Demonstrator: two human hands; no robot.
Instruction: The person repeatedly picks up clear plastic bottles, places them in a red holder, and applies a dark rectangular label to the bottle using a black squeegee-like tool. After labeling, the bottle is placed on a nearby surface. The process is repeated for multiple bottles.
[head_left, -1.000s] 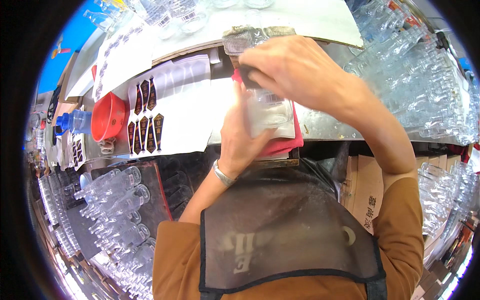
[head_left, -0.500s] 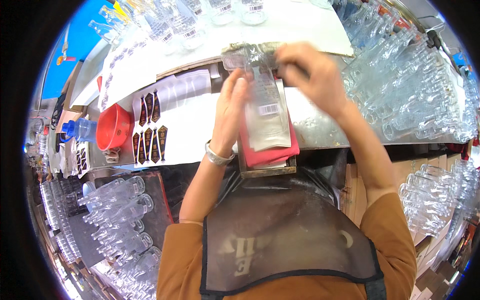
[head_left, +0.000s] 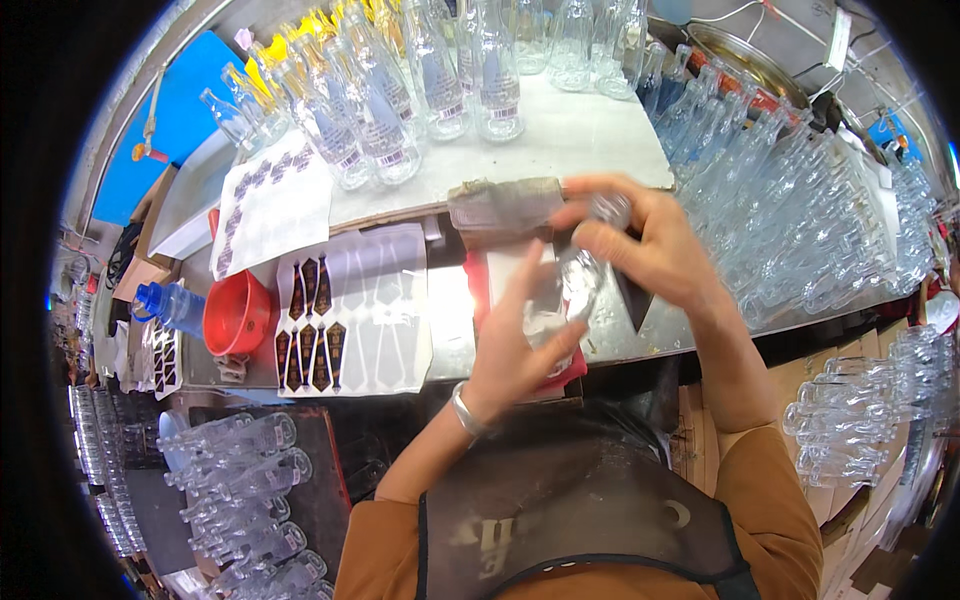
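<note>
Glass bottle (head_left: 578, 284), blurred just right of frame centre, is grasped by the right hand (head_left: 652, 240); left hand (head_left: 508, 352) curves alongside, grip indeterminable.

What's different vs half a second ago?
Right hand has moved in and taken hold of the bottle near its neck. The neck has swung off the grey cloth roll, rightward; left hand is now lower, nearer the base. View tipped up too. Label sheet and red bowl stayed put.
</note>
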